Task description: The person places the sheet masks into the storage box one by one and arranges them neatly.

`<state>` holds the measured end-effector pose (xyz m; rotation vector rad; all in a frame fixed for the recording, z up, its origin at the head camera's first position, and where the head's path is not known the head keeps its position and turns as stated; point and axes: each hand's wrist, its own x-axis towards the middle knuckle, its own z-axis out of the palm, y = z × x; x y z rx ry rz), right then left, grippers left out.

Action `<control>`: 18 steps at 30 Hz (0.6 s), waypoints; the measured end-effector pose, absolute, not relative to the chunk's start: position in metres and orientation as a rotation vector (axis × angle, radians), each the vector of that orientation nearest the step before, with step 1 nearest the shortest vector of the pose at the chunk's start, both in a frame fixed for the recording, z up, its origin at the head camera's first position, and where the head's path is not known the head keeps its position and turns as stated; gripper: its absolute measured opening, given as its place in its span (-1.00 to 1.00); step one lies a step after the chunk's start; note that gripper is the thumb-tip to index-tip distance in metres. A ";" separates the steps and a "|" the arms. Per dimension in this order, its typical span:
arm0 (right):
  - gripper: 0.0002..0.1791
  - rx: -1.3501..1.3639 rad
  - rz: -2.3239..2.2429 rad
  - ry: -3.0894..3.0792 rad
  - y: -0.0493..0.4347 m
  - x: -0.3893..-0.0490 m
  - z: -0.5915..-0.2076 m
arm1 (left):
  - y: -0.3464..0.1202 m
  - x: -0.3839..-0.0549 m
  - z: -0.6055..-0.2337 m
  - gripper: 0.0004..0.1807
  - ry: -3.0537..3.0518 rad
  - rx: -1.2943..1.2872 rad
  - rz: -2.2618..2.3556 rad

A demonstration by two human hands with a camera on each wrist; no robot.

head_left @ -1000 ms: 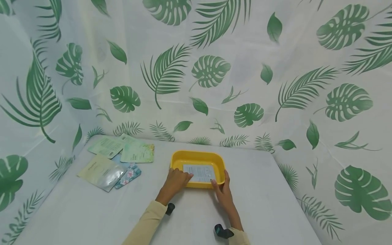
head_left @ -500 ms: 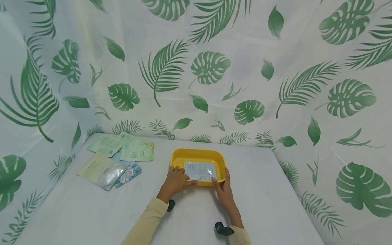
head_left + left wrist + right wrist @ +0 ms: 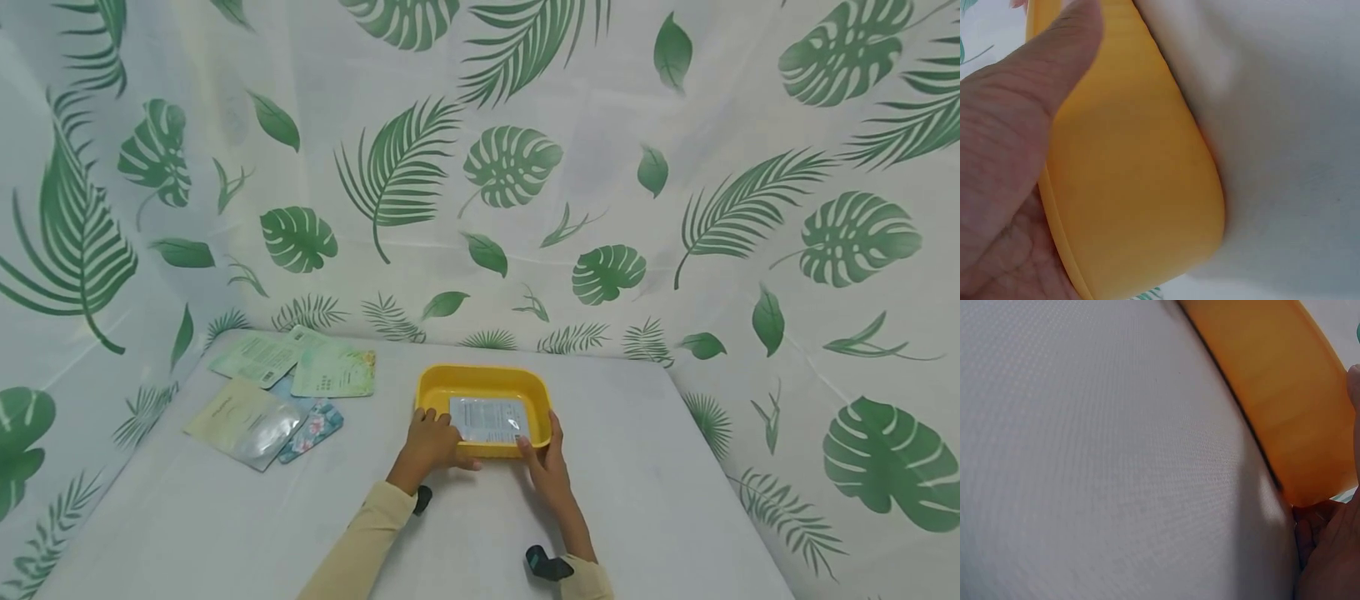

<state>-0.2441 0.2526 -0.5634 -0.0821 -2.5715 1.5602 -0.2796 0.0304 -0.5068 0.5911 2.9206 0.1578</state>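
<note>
A shallow yellow plastic tray [image 3: 483,377] sits on the white table, and a silvery-blue printed packet [image 3: 487,419] lies flat inside it. My left hand [image 3: 431,442] grips the tray's front left corner, fingers hooked over the left rim and thumb along the front. In the left wrist view that thumb crosses the outer wall of the tray [image 3: 1129,156]. At the front right corner my right hand [image 3: 551,477] holds the tray, thumb at the front rim and fingers along the right side. The right wrist view catches only part of this hand [image 3: 1332,556], low beside the tray's wall [image 3: 1291,394].
Left of the tray lies a loose, overlapping group of flat packets: green ones [image 3: 333,372], a pale yellow one [image 3: 243,421] and a blue floral one [image 3: 312,431]. A leaf-printed white curtain [image 3: 517,250] rises behind the white table [image 3: 630,500].
My left thumb has moved from over the packet inside the tray down across the front rim to outside the front wall. The right hand keeps its hold, and the packet stays in the tray.
</note>
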 end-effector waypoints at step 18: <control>-0.08 -0.113 1.525 -2.602 0.253 -0.244 -0.562 | 0.034 -0.281 -0.503 -0.27 2.857 0.637 0.013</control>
